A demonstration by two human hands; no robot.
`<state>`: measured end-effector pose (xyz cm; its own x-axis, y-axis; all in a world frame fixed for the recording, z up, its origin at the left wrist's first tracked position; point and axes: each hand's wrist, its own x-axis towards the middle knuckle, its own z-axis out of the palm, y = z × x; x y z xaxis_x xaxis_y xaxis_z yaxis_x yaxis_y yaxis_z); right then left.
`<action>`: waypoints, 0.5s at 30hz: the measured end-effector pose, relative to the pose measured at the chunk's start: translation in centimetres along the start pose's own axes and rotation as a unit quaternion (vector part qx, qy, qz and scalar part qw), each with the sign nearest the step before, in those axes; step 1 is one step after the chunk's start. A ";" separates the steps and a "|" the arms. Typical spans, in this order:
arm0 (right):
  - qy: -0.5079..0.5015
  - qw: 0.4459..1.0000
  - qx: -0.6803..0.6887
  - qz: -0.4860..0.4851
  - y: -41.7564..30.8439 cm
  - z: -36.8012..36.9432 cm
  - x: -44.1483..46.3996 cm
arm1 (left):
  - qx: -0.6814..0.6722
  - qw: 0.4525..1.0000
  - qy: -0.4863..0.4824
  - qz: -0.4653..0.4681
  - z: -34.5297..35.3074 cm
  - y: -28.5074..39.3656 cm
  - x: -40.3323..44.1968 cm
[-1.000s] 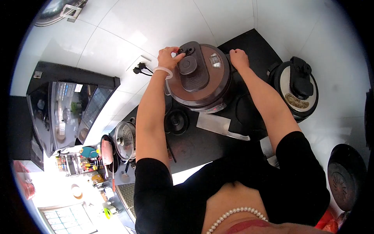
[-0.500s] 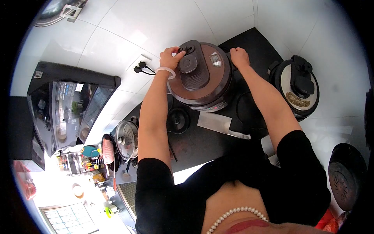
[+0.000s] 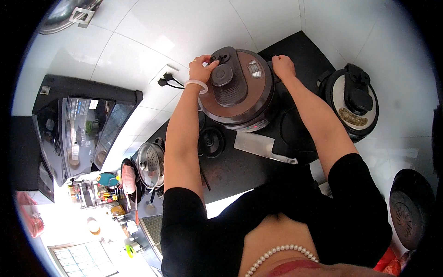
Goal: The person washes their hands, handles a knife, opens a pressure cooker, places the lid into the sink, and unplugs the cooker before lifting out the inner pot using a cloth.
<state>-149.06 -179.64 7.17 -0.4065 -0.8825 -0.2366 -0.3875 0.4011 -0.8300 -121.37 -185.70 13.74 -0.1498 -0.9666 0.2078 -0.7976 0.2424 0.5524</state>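
A large electric pressure cooker (image 3: 251, 87) with a brown lid stands at the back of the black counter, lid closed. At the upper left of the lid, my left hand (image 3: 202, 69) has its thumb and fingers closed around the rim beside the steam valve. On the opposite side, my right hand (image 3: 283, 68) is curled closed at the cooker's side handle, most of which it hides. In front of the cooker, a cleaver (image 3: 255, 144) lies flat, its pale handle pointing right. Left of the blade is a round black lid (image 3: 212, 142).
A second cooker (image 3: 353, 99) with a cream lid stands on the right. Plugs (image 3: 166, 81) sit in a wall socket. A pot with a glass lid (image 3: 149, 165) is on the left, below a range hood (image 3: 87, 134). A dark pan (image 3: 410, 208) is at the far right.
Both hands keep their places on the cooker. Only a very slight shift of the view shows.
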 end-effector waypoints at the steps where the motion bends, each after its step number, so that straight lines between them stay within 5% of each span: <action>1: -0.006 1.000 0.001 0.000 -0.1 -0.1 -0.1 | 0.005 1.000 -0.003 0.000 0.0 0.0 0.0; 15: 0.021 1.000 -0.001 -0.005 0.1 0.2 0.1 | 0.013 0.999 0.006 0.037 0.0 0.0 -0.1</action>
<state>-148.92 -179.71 6.96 -0.4376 -0.8753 -0.2060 -0.3932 0.3924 -0.8315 -121.37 -185.60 13.70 -0.2008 -0.9452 0.2574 -0.7997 0.3099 0.5142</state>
